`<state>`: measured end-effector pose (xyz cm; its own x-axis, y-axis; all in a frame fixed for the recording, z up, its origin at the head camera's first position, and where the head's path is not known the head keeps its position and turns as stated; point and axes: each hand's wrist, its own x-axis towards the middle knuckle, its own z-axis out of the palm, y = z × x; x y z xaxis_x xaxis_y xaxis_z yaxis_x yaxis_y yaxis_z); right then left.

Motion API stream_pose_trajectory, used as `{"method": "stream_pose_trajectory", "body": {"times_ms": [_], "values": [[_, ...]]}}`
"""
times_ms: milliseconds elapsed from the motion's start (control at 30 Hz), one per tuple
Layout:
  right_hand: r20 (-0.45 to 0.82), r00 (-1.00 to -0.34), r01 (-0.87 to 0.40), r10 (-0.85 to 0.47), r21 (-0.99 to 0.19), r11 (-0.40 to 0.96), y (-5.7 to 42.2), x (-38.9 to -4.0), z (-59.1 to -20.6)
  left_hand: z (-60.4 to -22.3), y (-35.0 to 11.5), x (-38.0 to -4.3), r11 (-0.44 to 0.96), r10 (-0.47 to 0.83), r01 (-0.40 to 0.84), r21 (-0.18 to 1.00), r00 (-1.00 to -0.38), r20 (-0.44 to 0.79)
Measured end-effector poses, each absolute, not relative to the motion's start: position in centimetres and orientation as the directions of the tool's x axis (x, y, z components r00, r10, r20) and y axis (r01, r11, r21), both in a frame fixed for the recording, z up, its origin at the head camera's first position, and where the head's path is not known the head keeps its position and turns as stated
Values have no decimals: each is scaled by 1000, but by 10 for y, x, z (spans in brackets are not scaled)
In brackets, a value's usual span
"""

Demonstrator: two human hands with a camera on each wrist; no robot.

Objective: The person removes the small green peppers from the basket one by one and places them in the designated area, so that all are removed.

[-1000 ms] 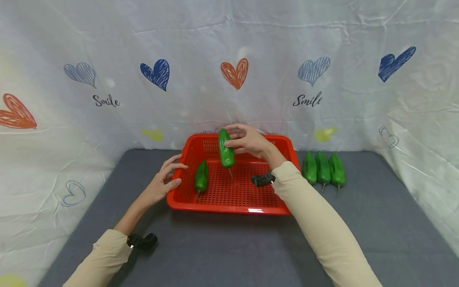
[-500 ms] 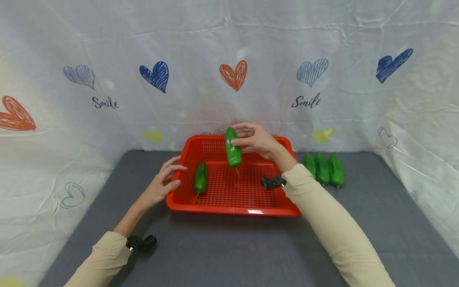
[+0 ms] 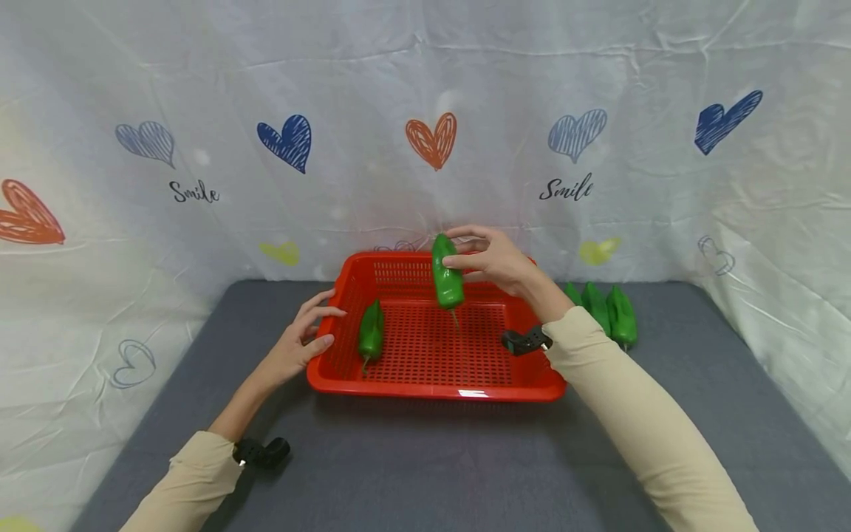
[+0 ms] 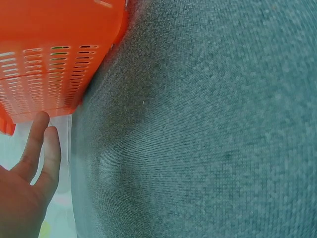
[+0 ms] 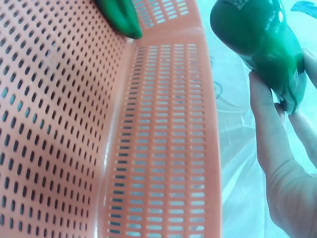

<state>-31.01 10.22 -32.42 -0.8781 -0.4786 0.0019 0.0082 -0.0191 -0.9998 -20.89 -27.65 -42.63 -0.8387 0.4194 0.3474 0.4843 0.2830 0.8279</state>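
My right hand (image 3: 495, 258) pinches a glossy green pepper (image 3: 447, 273) between thumb and fingers. That pepper hangs stem-down above the red plastic basket (image 3: 432, 391), apart from its floor. In the right wrist view the same pepper (image 5: 272, 49) is beyond the basket rim (image 5: 210, 99). Another green pepper (image 3: 371, 332) lies inside the basket along its left side, stem toward me. At the left rim, my left hand (image 3: 299, 340) rests with spread fingers, thumb and a finger over the edge. Two nearly straight fingers (image 4: 49, 158) show beside the basket wall in the left wrist view.
Right of the basket, several green peppers (image 3: 621, 318) lie side by side on the grey tablecloth (image 3: 425, 465), partly hidden by my right sleeve (image 3: 631, 399). A white curtain (image 3: 359, 74) with printed hearts hangs behind the table.
My right hand has carried the pepper to the right above the basket, and its sleeve now covers more of the peppers outside. The left hand stays at the rim.
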Motion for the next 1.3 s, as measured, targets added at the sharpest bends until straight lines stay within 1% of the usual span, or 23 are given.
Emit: {"method": "stream_pose_trajectory", "body": {"times_ms": [333,533,800,1067,1300], "values": [[32,-897,-30,-441,-999,-11,125,-305,-315,-427,-277,-210,291,421,500,816,-833,360],[39,-903,-40,-429,-999,-6,144,-300,-312,-427,-277,-210,286,420,483,828,-839,345],[32,-923,-33,-382,-999,-4,167,-295,-314,-427,-277,-210,278,420,480,832,-840,345],[24,-922,-8,-385,-999,-43,189,-288,-318,-426,-277,-209,265,419,457,849,-848,325],[14,-932,-1,-361,-999,-36,208,-280,-326,-425,-276,-209,295,415,478,827,-844,339]]}}
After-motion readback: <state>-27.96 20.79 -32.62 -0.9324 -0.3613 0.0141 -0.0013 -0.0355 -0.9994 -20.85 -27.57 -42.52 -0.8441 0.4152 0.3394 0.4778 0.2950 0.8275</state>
